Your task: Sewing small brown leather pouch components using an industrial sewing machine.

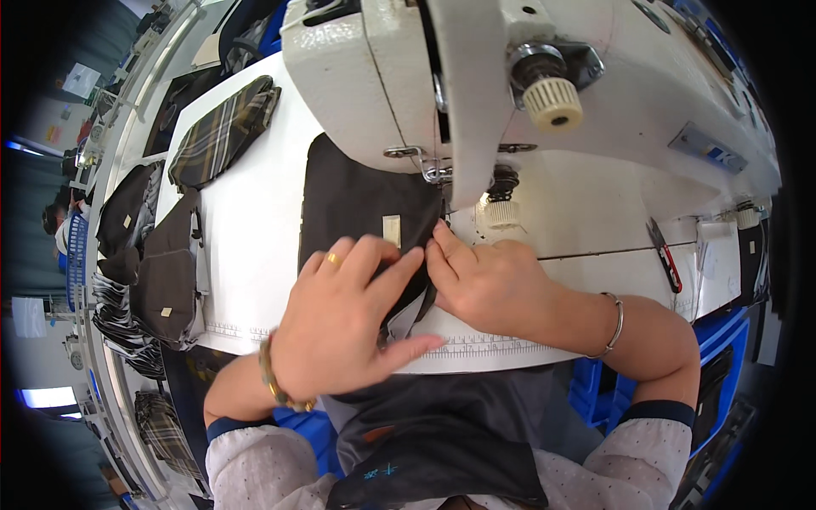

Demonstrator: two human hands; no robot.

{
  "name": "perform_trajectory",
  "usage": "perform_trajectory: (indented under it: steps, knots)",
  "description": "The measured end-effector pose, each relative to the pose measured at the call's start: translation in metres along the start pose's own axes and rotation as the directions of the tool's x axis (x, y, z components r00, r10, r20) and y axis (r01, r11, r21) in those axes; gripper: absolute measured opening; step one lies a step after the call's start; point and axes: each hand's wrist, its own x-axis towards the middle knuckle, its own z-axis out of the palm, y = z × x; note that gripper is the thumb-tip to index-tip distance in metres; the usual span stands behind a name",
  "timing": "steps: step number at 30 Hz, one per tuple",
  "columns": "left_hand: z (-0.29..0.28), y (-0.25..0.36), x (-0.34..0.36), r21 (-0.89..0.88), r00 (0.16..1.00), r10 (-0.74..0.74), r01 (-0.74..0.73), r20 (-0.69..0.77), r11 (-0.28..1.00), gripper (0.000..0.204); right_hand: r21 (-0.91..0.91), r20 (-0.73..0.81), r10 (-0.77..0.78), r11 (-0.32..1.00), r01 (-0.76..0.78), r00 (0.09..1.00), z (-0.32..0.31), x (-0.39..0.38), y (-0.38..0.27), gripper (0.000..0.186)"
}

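Observation:
A dark brown fabric panel (348, 191) with a small cream label (391, 231) lies under the head of a white sewing machine (365, 76). Its right edge runs up to the presser foot (438, 174). My left hand (340, 314) rests over the panel's near part, fingers spread and thumb stuck out to the right. At the panel's right edge, my right hand (497, 285) has its thumb and index finger pinched on the fabric, just below the foot. The needle itself is hard to make out.
A plaid piece (223, 132) lies at the table's far left. Dark sewn pieces (166, 285) are stacked along the left edge. A red-and-black cutter (665, 257) lies at right, near white papers (716, 263). A printed ruler (493, 347) runs along the front edge; blue crates (722, 348) stand below.

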Motion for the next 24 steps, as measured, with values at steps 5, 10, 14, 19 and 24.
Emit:
perform_trajectory:
  steps: [5,10,14,19,24]
  knots:
    - [0.006,-0.001,-0.025,0.153,0.985,0.064,-0.039,-0.161,0.987,0.054,0.026,0.070,-0.024,0.999,0.022,0.997,-0.001,-0.002,-0.003,0.035]
    - [-0.003,-0.009,-0.009,-0.049,0.987,-0.003,-0.005,-0.162,0.999,0.054,-0.021,0.046,-0.088,0.996,0.089,0.995,-0.005,-0.010,-0.017,0.032]
    - [0.020,-0.010,0.002,-0.092,0.999,0.033,-0.031,0.017,0.995,0.058,-0.036,0.026,-0.136,0.990,0.137,0.990,-0.011,-0.012,-0.029,0.029]
    - [0.015,-0.009,0.007,0.017,0.965,0.092,-0.099,0.247,0.995,0.060,-0.069,0.013,-0.177,0.982,0.177,0.984,-0.015,-0.015,-0.033,0.022]
    - [0.020,-0.004,0.006,0.083,0.986,0.151,-0.156,0.064,0.984,0.053,-0.056,0.040,-0.186,0.980,0.188,0.982,-0.016,-0.019,-0.036,0.018]
